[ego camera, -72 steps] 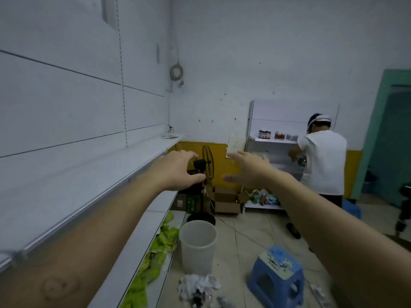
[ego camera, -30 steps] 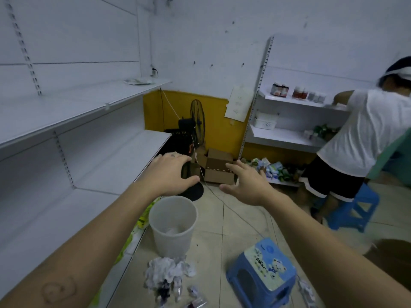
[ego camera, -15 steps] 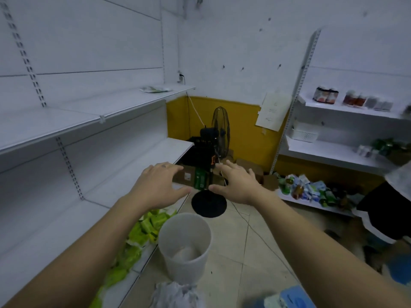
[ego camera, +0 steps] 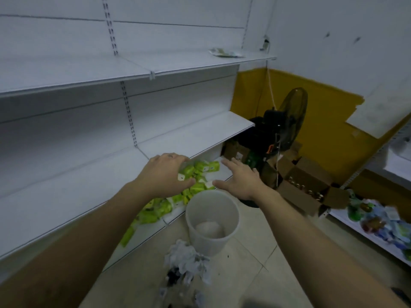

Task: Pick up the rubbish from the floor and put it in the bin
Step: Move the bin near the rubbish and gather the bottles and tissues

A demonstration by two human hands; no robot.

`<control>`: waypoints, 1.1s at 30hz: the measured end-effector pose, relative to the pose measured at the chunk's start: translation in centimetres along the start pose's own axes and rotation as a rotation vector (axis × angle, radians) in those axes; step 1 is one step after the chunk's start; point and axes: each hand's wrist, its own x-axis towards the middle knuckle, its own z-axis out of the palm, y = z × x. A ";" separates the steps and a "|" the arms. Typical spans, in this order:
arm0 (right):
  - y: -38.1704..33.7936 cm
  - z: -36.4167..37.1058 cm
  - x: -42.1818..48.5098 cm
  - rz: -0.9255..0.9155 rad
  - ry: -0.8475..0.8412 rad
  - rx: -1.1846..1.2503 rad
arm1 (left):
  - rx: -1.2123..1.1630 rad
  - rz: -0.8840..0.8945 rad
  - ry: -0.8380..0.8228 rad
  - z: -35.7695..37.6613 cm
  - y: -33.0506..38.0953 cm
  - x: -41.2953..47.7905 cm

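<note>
The heap of rubbish (ego camera: 186, 261) on the floor (ego camera: 255, 274) is blurred and runs towards the bottom edge of the frame. Crumpled pale paper and something dark can be made out in it, but its pieces cannot be counted. The goods at the right edge are smeared by motion and cannot be told apart. Part of the spill of green packets (ego camera: 201, 168) on the lowest shelf (ego camera: 66, 196) is covered by the left hand (ego camera: 164, 172) and forearm. The foot of the fan (ego camera: 291, 116) is hidden behind the right hand (ego camera: 239, 181).

Two hands are seen, both palm-down with fingers loosely spread and nothing held. They are raised side by side at mid-frame, above the bin's (ego camera: 211, 246) far rim.

One white bin is seen, standing on the floor just below centre. One pale wad (ego camera: 209, 227) lies at its bottom, and the rubbish heap lies against its near side. One black fan stands in the corner at upper right. At least three brown cardboard boxes (ego camera: 304, 181) are counted beside it. The green packets are too many and too blurred to number.

Compared with half a second ago, the view has been turned leftward and down. The bin and heap are shown more fully, and the shelves on the right are now cut to a sliver. The hands are held spread and unladen as before.
</note>
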 end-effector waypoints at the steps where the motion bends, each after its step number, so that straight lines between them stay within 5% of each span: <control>1: -0.6 0.6 0.8 -0.017 -0.020 -0.008 | -0.008 -0.022 0.003 0.3 -1.1 -0.2; 22: -6.4 12.5 10.8 -0.303 -0.316 -0.255 | -0.238 -0.447 0.022 11.0 -11.4 -3.7; 33: 4.7 23.5 16.6 -0.560 -0.597 -0.152 | -0.307 -0.908 -0.114 24.7 -4.5 -0.1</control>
